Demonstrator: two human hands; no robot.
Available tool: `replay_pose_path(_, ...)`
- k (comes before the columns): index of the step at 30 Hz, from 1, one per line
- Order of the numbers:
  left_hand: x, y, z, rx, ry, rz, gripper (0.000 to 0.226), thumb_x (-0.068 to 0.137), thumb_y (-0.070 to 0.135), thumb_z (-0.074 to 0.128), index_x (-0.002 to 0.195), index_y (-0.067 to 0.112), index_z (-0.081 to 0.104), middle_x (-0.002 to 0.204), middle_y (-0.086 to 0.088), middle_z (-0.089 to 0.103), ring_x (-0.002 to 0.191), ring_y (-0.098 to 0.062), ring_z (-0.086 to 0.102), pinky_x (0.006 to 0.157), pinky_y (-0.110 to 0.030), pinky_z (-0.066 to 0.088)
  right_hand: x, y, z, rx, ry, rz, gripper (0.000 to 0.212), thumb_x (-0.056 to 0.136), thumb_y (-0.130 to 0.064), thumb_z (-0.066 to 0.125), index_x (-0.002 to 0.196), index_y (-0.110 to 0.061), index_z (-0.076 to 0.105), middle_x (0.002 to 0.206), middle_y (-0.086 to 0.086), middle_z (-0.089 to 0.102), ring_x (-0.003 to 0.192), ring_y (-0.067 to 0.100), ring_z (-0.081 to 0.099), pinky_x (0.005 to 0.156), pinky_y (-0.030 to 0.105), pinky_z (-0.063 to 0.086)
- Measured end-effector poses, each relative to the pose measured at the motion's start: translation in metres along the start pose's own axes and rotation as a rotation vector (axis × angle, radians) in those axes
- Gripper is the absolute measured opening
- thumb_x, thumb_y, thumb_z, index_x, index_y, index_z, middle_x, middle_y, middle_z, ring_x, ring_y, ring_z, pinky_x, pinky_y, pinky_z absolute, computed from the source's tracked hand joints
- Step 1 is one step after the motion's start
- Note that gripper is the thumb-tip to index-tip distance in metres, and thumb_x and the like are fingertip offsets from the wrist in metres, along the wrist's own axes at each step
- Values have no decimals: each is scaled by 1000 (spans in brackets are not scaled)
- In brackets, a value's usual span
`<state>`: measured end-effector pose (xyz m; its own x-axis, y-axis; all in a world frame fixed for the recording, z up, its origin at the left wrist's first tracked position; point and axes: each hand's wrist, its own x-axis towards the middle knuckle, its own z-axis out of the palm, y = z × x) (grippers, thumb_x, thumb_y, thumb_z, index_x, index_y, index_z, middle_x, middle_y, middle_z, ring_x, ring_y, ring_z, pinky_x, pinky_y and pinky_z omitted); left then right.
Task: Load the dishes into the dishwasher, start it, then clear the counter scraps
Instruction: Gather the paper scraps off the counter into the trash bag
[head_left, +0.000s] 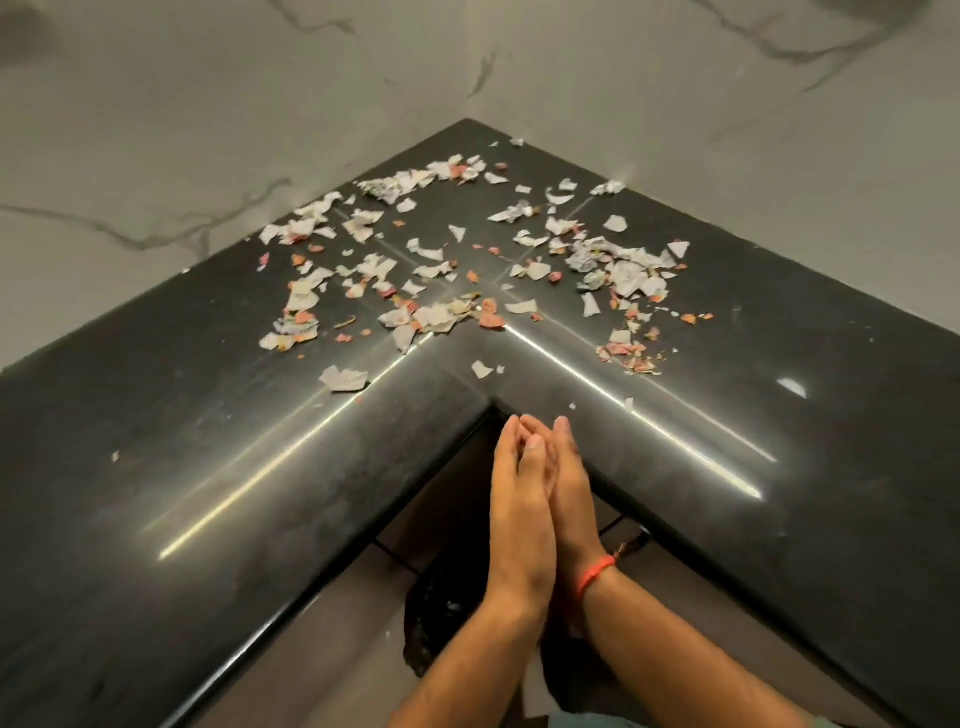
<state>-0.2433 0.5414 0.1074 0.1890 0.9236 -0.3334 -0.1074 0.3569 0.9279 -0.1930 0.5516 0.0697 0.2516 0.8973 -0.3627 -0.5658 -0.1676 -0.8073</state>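
Many torn white paper bits and pink-orange scraps (467, 270) lie spread over the inner corner of a black L-shaped counter (208, 467). One larger white scrap (343, 378) sits near the left front edge. My left hand (519, 499) and my right hand (569, 488) are pressed palm to palm, fingers straight, just below the counter's inside corner edge. Neither hand holds anything that I can see. A red thread band is on my right wrist. No dishes or dishwasher are in view.
White marble-look walls (260, 130) meet in a corner behind the counter. Below my hands a black bag or bin (441, 618) stands on the tiled floor. The counter's rounded front edges run away to the left and right.
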Motion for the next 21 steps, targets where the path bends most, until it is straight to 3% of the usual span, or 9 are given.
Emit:
replay_pose_path(4,32,15,45,105,-70,19,27,109,40,40,134,43,47,105,48,55,104,33,49,97,-4,40,28,-44,-19,6,127,-60,74,86,-68,59,141,-19,55,139,-2,61,129,8,56,113,33,39)
replay_pose_path(6,47,18,65,172,-138,21,29,111,37,35,139,40,43,117,40,51,106,33,47,100,-5,40,41,-62,-31,-9,181,-138,53,100,-50,48,141,-17,55,139,-2,61,127,6,57,111,31,42)
replay_pose_path(7,53,21,73,197,-173,12,35,111,40,35,145,39,39,129,35,49,116,29,45,102,-6,37,47,-68,-40,-64,224,-178,47,103,-45,46,140,-18,56,139,-4,61,128,5,56,113,34,41)
replay_pose_path(9,72,20,82,284,-210,-19,51,108,49,38,157,37,29,154,20,41,140,9,37,114,-16,31,63,-75,-63,-268,284,-258,46,101,-47,45,140,-26,56,142,-11,57,132,1,50,116,38,38)
replay_pose_path(11,92,15,91,372,-237,-43,60,106,51,41,161,36,23,164,12,32,146,1,32,121,-26,26,76,-75,-94,-501,289,-314,52,94,-56,46,140,-34,54,146,-16,50,136,-2,43,117,36,37)
replay_pose_path(15,123,1,95,506,-220,-63,63,105,50,45,161,34,22,166,9,27,145,4,25,118,-23,23,90,-64,-157,-1056,217,-342,67,95,-50,55,154,-31,32,163,-6,24,151,8,19,123,35,23)
replay_pose_path(18,132,-7,90,607,-196,-64,64,104,50,47,161,36,22,167,13,25,148,3,22,119,-24,21,103,-57,-179,-1556,147,-419,71,95,-49,53,157,-26,27,167,3,14,155,20,10,125,44,17)
replay_pose_path(21,136,-10,87,720,-188,-18,64,104,49,49,161,37,24,166,17,24,150,3,20,124,-27,20,136,-66,-176,-1710,117,-412,65,101,-49,39,159,-25,22,168,6,8,155,23,5,124,50,15)
